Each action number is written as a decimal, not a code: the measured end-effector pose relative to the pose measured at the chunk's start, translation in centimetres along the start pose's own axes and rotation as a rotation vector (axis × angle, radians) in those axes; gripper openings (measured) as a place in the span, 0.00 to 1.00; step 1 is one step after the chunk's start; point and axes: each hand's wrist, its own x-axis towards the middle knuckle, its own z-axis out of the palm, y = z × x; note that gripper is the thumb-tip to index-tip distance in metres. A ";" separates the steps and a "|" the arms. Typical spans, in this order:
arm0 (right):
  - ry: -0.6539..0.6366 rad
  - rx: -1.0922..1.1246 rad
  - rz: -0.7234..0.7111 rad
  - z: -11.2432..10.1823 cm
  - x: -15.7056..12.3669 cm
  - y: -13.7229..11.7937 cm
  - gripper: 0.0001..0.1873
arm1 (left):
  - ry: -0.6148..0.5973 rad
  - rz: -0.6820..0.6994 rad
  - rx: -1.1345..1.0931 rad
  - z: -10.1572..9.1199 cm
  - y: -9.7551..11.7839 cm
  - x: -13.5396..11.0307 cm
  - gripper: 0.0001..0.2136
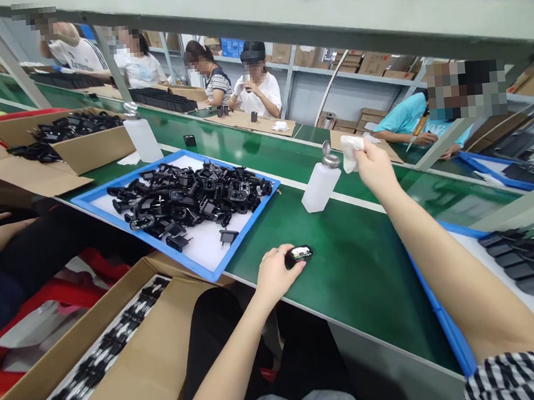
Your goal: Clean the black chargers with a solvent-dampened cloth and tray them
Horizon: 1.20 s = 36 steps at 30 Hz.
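Observation:
My left hand (275,274) rests at the near edge of the green bench, fingers closed round a small black charger casing (300,254). The side facing up shows a pale, partly greenish patch, too small to make out. Raised to the right, my right hand (376,168) pinches a crumpled white wipe (350,153). Just left of that wipe stands a white pump bottle (321,186) with its metal lid tipped up. A blue-rimmed tray (213,273), heaped with black plug adapters (193,196), lies to the left of my left hand.
A second blue tray (442,309) holds black adapters at right. Cardboard boxes of black parts stand at far left (101,150) and lower left (134,340). Another white bottle (142,139) is behind the tray. Across the belt several people work. A shelf beam (252,7) crosses overhead.

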 end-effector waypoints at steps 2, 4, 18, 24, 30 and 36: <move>-0.098 0.056 0.028 -0.3 -3.1 -1.1 0.16 | 0.014 -0.010 -0.013 0.0 0.1 0.0 0.12; -0.271 0.108 0.104 0.1 -7.0 -2.0 0.17 | 0.028 -0.029 -0.025 -0.1 0.2 0.0 0.12; -0.309 -0.224 -0.083 6.1 -17.8 -4.3 0.21 | 0.056 -0.043 -0.092 0.0 0.0 0.2 0.13; -0.273 -0.185 -0.148 7.0 -19.7 -6.6 0.20 | 0.033 -0.024 -0.036 -0.6 0.3 0.1 0.06; -0.259 -0.208 -0.160 4.9 -21.0 -4.9 0.21 | -0.005 -0.057 -0.112 -0.3 0.2 0.3 0.12; -0.109 -0.055 0.311 2.6 -21.4 -1.7 0.19 | -0.006 -0.088 -0.099 0.1 -0.1 0.5 0.15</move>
